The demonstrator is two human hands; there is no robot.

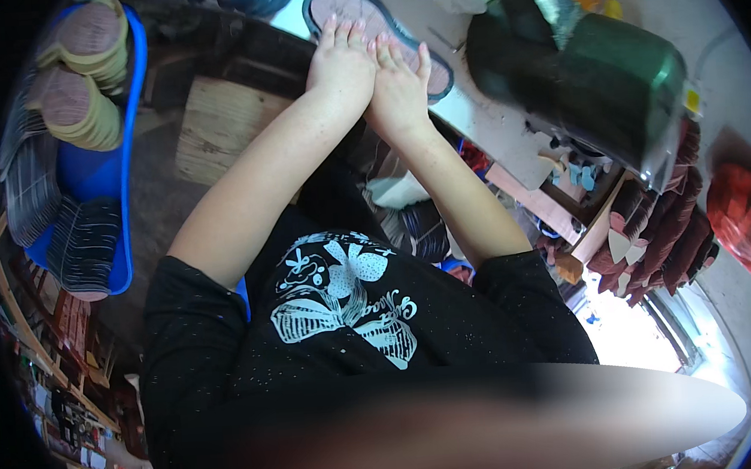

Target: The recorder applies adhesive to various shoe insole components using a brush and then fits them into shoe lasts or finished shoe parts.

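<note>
A shoe sole (353, 2) with a pinkish face and a dark border lies on the pale worktable, at the table's near edge. My left hand (341, 69) rests on it with the fingers stretched forward, pressing flat on its middle. Beside it, touching, is my right hand (397, 91), its fingers laid out over the sole and the thumb side by the left hand. Neither hand grips anything. The part of the sole beneath my palms is hidden.
A dark green sewing machine (615, 74) stands to the right on the worktable (516, 148). At left, a blue bin (134, 146) holds several stacks of soles. A wooden board (223, 128) lies nearby. Dark red pieces (651, 243) and a red plastic bag (740, 216) sit at far right.
</note>
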